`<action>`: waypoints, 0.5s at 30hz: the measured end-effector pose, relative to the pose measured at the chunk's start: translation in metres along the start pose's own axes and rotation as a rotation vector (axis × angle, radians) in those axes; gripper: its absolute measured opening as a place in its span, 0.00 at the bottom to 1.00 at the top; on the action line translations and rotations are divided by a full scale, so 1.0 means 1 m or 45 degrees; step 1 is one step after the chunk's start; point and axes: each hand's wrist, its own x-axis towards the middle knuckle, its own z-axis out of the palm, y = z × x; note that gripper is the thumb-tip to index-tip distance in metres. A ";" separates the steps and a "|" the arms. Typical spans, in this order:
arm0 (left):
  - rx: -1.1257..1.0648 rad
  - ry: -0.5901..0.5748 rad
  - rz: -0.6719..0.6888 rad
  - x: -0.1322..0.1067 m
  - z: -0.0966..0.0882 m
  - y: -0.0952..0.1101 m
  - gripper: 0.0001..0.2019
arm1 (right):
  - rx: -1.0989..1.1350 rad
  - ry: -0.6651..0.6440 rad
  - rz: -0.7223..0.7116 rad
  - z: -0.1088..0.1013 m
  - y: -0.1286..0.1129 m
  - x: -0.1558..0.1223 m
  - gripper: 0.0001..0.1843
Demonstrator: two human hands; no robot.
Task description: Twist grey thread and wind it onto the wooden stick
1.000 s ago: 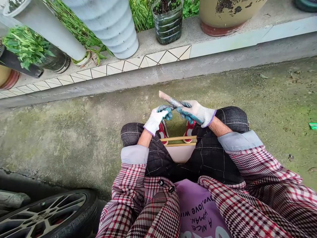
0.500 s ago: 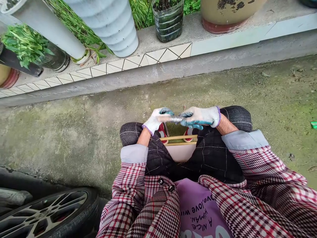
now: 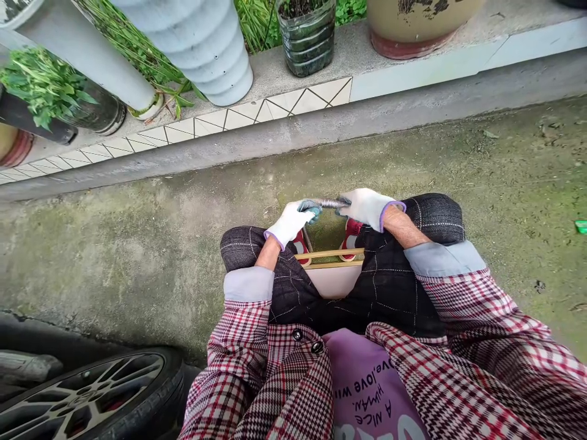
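Both my hands wear white knit gloves with blue-green palms and purple cuffs, held over my knees. Between them stretches a silvery ribbed length that looks like wound wire [image 3: 329, 203]. My left hand [image 3: 296, 219] is closed around its left end, fingers curled. At its right end, the fingertips of my right hand [image 3: 363, 206] are closed on it, partly hidden by the back of the glove. Below my left hand a thin dark rod [image 3: 307, 239] slants down between my red shoes; whether it joins the silvery piece cannot be made out.
Two pale wooden bars [image 3: 330, 253] lie across between my knees. Ahead runs a low tiled ledge [image 3: 293, 104] with a ribbed white pot [image 3: 215, 55], a cut plastic bottle planter [image 3: 307, 40] and a tan pot [image 3: 413, 27]. A car wheel [image 3: 92, 391] stands at lower left.
My right hand has risen slightly and turned, its back now facing up more. The silvery wound piece has moved up a little with the hands and stays between them.
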 end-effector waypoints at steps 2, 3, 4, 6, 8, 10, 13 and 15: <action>-0.147 0.005 -0.008 -0.001 0.001 0.003 0.07 | 0.090 0.139 0.007 -0.003 0.000 0.000 0.10; -0.197 0.004 -0.003 -0.002 0.002 0.005 0.08 | 0.201 0.199 0.002 -0.004 0.000 -0.002 0.09; -0.226 0.005 0.008 -0.003 0.002 0.006 0.09 | 0.352 0.240 -0.004 -0.005 -0.002 -0.005 0.09; -0.228 0.005 0.034 -0.003 0.002 0.007 0.10 | 0.717 0.242 -0.008 -0.006 -0.006 -0.012 0.10; -0.178 0.001 0.060 -0.003 0.000 0.007 0.10 | 1.038 0.175 -0.034 -0.007 -0.010 -0.019 0.12; -0.112 0.018 0.088 -0.001 -0.002 0.005 0.09 | 1.192 0.050 -0.099 -0.008 -0.012 -0.026 0.15; -0.046 0.017 0.125 0.001 -0.007 0.004 0.09 | 1.107 -0.260 -0.188 -0.009 -0.012 -0.031 0.16; 0.038 -0.046 0.119 -0.001 -0.010 0.006 0.09 | 0.976 -0.432 -0.230 -0.009 -0.009 -0.032 0.15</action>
